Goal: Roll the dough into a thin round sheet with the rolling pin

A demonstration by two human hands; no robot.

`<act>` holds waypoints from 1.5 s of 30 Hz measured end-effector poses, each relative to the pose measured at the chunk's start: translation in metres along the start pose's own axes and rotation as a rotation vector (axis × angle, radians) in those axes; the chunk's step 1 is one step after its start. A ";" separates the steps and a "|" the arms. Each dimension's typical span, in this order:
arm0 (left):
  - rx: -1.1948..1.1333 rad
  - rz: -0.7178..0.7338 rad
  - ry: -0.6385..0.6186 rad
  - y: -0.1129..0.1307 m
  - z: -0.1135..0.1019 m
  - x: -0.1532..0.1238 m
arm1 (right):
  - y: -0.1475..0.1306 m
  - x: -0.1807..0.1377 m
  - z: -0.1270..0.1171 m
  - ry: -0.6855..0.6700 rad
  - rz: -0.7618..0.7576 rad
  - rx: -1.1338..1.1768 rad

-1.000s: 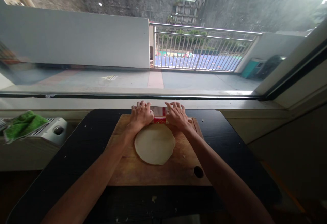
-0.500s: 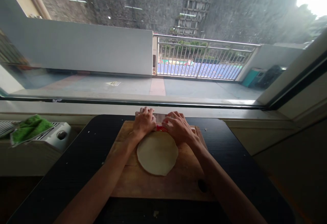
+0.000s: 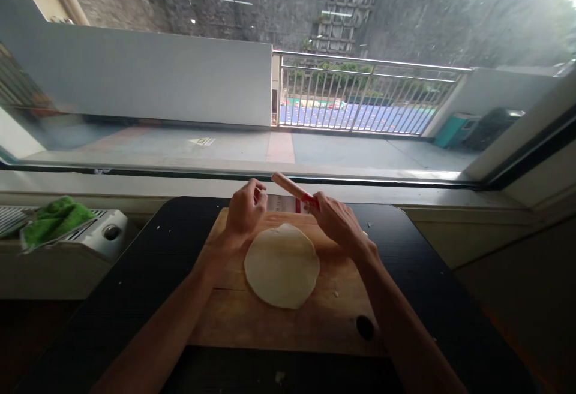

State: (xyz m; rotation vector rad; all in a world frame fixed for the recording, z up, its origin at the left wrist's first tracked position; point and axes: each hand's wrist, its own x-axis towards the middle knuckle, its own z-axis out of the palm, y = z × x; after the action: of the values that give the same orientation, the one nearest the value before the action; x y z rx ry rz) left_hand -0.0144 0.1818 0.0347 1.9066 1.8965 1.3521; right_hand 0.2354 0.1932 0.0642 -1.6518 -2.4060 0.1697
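Note:
A flat, roughly round sheet of dough (image 3: 282, 267) lies on a wooden cutting board (image 3: 279, 331), its edge slightly uneven. My right hand (image 3: 337, 220) grips a rolling pin (image 3: 290, 187) with red on it, lifted off the dough and tilted, its free end pointing up and to the left. Past the far left edge of the dough is my left hand (image 3: 246, 207), loosely curled with a gap between thumb and fingers. I see nothing in it, and it is apart from the pin. Some of its fingers are hidden.
The board rests on a black table (image 3: 148, 286) with small scraps on it. Behind the board lies a printed item (image 3: 282, 204), partly hidden. A green cloth (image 3: 60, 221) hangs over a white radiator (image 3: 101, 232) at left. A window sill (image 3: 202, 185) runs along the back.
The rolling pin has come up off the board and swung to a slant in my right hand. My left hand has let go of it and moved slightly left.

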 end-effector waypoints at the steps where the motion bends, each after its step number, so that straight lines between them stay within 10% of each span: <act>1: -0.004 0.001 -0.138 0.002 -0.003 -0.002 | 0.000 -0.001 -0.002 -0.011 0.013 0.040; 7: 0.044 0.084 -0.693 0.011 -0.010 -0.014 | -0.004 -0.006 0.014 -0.094 -0.158 0.312; 34: -0.059 -0.095 -0.696 0.010 0.002 -0.017 | -0.006 0.002 0.035 -0.182 -0.060 0.550; 45: -0.246 -0.013 -0.760 0.008 -0.004 -0.012 | -0.002 -0.006 0.025 -0.275 -0.033 1.174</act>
State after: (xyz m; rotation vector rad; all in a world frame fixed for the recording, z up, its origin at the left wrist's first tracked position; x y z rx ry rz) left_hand -0.0087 0.1678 0.0363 1.8877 1.2948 0.6515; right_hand 0.2291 0.1878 0.0401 -1.0178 -1.7686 1.5173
